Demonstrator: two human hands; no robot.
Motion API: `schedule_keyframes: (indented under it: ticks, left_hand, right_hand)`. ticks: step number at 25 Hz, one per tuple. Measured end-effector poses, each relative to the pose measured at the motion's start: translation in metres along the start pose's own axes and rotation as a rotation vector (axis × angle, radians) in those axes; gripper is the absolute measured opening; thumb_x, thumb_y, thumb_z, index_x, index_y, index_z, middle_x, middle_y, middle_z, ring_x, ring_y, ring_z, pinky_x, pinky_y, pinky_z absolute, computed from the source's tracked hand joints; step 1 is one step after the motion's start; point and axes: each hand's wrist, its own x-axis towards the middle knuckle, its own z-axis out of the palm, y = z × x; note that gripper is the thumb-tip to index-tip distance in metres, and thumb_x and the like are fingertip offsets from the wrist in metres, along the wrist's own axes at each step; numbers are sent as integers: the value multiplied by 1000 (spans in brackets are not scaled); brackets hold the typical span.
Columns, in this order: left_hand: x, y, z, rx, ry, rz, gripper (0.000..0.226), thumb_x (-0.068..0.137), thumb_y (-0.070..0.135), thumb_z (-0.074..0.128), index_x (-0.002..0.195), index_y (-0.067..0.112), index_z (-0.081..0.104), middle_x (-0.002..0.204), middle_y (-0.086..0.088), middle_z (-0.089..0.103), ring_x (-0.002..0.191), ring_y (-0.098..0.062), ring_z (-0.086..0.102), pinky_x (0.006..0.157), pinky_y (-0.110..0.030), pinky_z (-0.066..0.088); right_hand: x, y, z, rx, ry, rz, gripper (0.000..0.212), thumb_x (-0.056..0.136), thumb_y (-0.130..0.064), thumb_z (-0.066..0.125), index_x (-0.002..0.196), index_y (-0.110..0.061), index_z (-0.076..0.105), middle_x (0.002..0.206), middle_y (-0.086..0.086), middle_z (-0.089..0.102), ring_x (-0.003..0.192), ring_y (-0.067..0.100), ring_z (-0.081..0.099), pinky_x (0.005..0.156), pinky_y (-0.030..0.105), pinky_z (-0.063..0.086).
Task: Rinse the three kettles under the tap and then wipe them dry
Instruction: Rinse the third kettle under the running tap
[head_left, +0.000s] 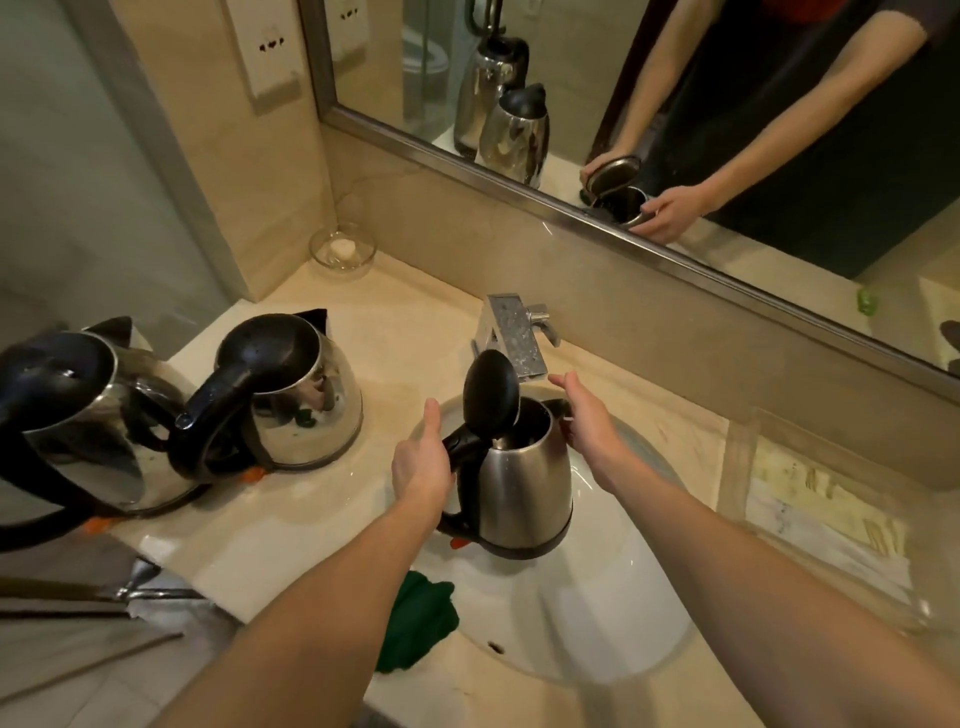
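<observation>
three kettles are in view, and none can be judged finished. the counter (291, 525) carries two of them at nine o'clock of the basin (613, 623): the far-left kettle (67, 415) and the middle kettle (306, 405), both with lids down. whether these have been rinsed cannot be told. the held kettle (524, 483) is kept upright over the basin, its lid (491, 392) swung open, directly below the tap (514, 338) at twelve o'clock. no stream of water can be made out, so the rinse of this one is judged to be only starting or pausing. all wiping is judged to be left, since the green cloth (421, 618) lies untouched on the basin's rim at seven o'clock.

the left hand (421, 462) is wrapped round the black handle at nine o'clock of the kettle's body, thumb raised. the right hand (587, 415) is set against the rim by the spout at two o'clock; its fingers appear curled round the steel wall, with one finger stretched toward the tap. the kettle is thus held between both hands.
</observation>
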Motion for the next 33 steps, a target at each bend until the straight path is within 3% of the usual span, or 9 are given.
schedule_keyframes:
  ticks: [3,5,7,11,16,25,33]
  left_hand:
    - [5,5,10,1,35,-2,77,85,80,30,88,11,62,67,-9,58,68,-26,55,77,-40,47]
    - [8,9,16,3,48,3,81,76,87,25,82,14,59,65,-9,58,66,-27,56,76,-41,48]
    - [11,12,21,6,63,7,85,66,91,22,76,15,56,61,-9,56,64,-28,54,73,-40,47]
    - [15,17,28,16,85,4,78,80,86,23,74,14,53,57,-8,53,58,-26,51,68,-38,44]
    - [16,17,35,55,91,-8,80,79,86,22,71,14,55,55,-7,53,57,-25,50,68,-37,43]
    - [7,26,43,142,83,-16,75,94,73,19,88,11,60,62,-7,53,52,-20,48,53,-31,33]
    - [7,24,44,166,102,-13,77,94,73,17,90,11,63,62,-6,53,55,-21,49,55,-31,32]
  right_hand:
    - [22,-6,1,-30,-38,-50,48,103,-53,24,136,-33,53,148,0,45,136,20,38,113,40,27]
    - [34,-9,0,-22,-47,-72,49,102,-55,25,137,-35,52,148,-4,45,130,14,40,113,38,27]
    - [44,-12,-2,-10,-70,-90,50,100,-59,27,139,-38,50,151,-5,42,136,15,38,117,42,25]
    - [56,-16,-7,13,-101,-71,50,99,-61,26,139,-42,49,154,2,40,141,23,35,119,47,24]
    - [60,-15,-10,22,-120,-82,51,100,-60,24,141,-41,48,155,-3,36,144,21,29,119,44,22]
    - [66,-17,-16,40,-86,-77,49,100,-59,25,139,-41,50,155,-2,36,144,21,30,119,45,22]
    - [72,-13,-16,35,-84,-106,49,102,-54,26,144,-37,45,157,-6,32,146,18,25,120,46,21]
